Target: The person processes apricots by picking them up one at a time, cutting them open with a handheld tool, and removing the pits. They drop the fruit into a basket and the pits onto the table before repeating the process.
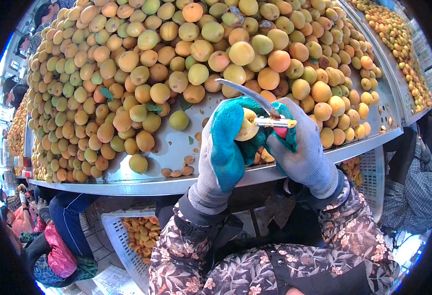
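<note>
My left hand point(224, 140), in a grey glove with a teal coated palm, is closed around a yellow apricot point(246, 126) above the near edge of the metal table. In my right hand point(304, 145), gloved the same way, is a knife with a thin curved blade point(248, 92) that points up and to the left. A short, pale metallic rod-like piece point(270, 123) lies across the fingers, its end close to the apricot; whether it belongs to the knife I cannot tell. Both hands are close together, and the fingertips are partly hidden.
A large heap of apricots point(142, 59) covers the metal table point(176, 142). Loose brown pits point(177, 172) lie near its edge. Below stand a white crate of apricot halves point(141, 241) and another white crate point(371, 182). Other people sit at both sides.
</note>
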{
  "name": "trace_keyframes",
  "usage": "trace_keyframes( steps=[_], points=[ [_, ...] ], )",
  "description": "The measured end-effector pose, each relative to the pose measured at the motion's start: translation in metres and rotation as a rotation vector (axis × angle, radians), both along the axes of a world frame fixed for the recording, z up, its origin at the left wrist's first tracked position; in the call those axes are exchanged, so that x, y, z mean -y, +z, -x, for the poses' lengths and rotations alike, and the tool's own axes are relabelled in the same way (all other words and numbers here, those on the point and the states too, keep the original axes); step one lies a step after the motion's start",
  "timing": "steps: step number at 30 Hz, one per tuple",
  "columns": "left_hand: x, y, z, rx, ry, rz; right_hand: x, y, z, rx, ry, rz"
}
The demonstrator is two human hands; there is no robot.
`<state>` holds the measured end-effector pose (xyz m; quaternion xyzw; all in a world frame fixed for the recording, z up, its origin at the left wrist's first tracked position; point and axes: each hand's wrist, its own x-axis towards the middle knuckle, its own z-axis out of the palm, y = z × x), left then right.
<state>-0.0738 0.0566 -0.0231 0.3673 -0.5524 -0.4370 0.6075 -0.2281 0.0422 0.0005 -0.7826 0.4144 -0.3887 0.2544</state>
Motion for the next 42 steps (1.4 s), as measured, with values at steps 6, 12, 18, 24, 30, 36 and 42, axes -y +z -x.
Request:
trace_keyframes(
  steps=[6, 12, 18, 24, 30, 36, 42],
  points=[
    [-0.001, 0.012, 0.006, -0.261, -0.003, -0.221, 0.0, 0.001, -0.006, 0.011, 0.005, 0.017],
    [0.007, -0.014, -0.002, 0.401, 0.327, 0.37, -0.003, -0.006, -0.015, -0.02, -0.033, -0.002],
    [0.011, -0.002, -0.009, 0.451, 0.324, 0.389, -0.003, -0.01, -0.022, 0.038, -0.061, 0.039],
    [0.023, 0.006, -0.009, 0.326, 0.297, 0.224, 0.006, -0.002, -0.026, 0.345, 0.048, -0.664],
    [0.024, 0.0, -0.021, 0.473, 0.308, 0.288, 0.008, 0.028, -0.023, 0.46, 0.124, -1.189],
    [0.012, -0.006, -0.023, -0.626, 0.019, -0.217, 0.007, 0.04, -0.012, 0.503, 0.406, -1.226],
    [0.012, 0.007, -0.041, -1.005, -0.289, -0.437, 0.006, 0.005, 0.002, 0.114, -0.014, -0.196]
  ],
)
